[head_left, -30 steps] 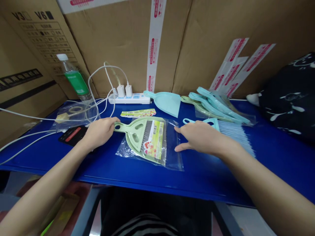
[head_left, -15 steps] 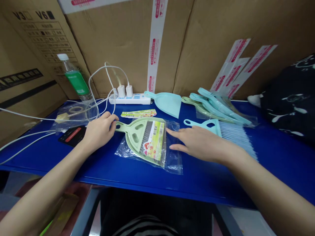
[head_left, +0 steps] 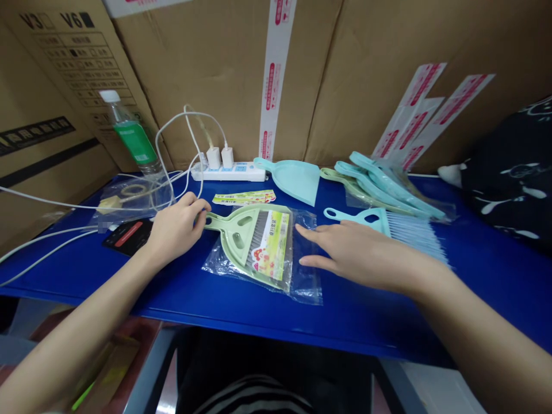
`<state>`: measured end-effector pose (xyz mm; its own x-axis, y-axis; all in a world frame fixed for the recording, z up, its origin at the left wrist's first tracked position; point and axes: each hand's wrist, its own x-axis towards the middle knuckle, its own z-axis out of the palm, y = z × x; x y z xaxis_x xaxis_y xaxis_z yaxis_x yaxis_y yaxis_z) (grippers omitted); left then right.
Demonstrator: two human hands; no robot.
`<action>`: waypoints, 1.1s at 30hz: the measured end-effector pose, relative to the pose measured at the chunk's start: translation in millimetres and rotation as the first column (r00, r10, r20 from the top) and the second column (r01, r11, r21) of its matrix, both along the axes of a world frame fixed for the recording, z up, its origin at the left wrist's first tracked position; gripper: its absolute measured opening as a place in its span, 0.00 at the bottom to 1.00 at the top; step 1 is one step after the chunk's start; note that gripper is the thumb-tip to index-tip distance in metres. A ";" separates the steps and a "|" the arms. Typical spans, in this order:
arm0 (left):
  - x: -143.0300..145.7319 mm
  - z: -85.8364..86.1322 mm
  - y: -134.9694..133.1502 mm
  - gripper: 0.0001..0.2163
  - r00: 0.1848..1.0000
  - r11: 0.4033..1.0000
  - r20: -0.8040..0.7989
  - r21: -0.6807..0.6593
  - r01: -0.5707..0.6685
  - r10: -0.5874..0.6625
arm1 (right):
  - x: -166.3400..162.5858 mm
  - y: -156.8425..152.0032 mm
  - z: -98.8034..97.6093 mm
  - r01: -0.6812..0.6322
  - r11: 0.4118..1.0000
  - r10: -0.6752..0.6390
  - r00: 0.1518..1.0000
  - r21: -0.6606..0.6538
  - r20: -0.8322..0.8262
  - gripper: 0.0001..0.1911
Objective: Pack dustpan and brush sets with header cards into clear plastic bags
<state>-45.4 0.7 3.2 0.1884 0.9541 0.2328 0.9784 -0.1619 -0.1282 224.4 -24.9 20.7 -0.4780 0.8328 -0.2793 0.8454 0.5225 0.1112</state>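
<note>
Left hand (head_left: 179,227) pinches the green dustpan set (head_left: 246,236), already inside its plastic bag (head_left: 307,282), right hand (head_left: 351,250) spreads open over the end, blue brush (head_left: 399,226) and blue dustpan (head_left: 295,178) unbagged.

Left cardboard box (head_left: 43,75): "V3" with blank square (head_left: 48,22), "V6" with black square (head_left: 87,20); bagged yellow card (head_left: 271,246): Chinese characters; white tape (head_left: 272,83): red lettering, too small to read.

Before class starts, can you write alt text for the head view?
A person's left hand is at the handle of a green dustpan and brush set in a clear bag, the right hand open, fingertips over its right end, on a blue table. A light blue dustpan and a power strip lie behind.
</note>
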 end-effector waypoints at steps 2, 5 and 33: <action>0.6 0.4 -0.2 0.16 1.000 1.000 -0.006 -0.006 0.001 -0.001 | 0.4 -0.5 1.3 -0.012 1.000 0.011 1.000 -0.002 -0.016 0.31; 0.8 0.9 -0.4 0.17 1.000 1.000 -0.013 -0.004 0.003 -0.003 | -0.4 -0.4 -0.1 -0.029 0.999 0.029 0.999 -0.019 -0.040 0.30; -9.4 -7.6 3.5 0.15 0.976 0.971 0.036 0.119 0.208 -0.213 | -26.1 -5.2 -16.3 -0.051 0.985 0.058 0.997 0.164 -0.042 0.26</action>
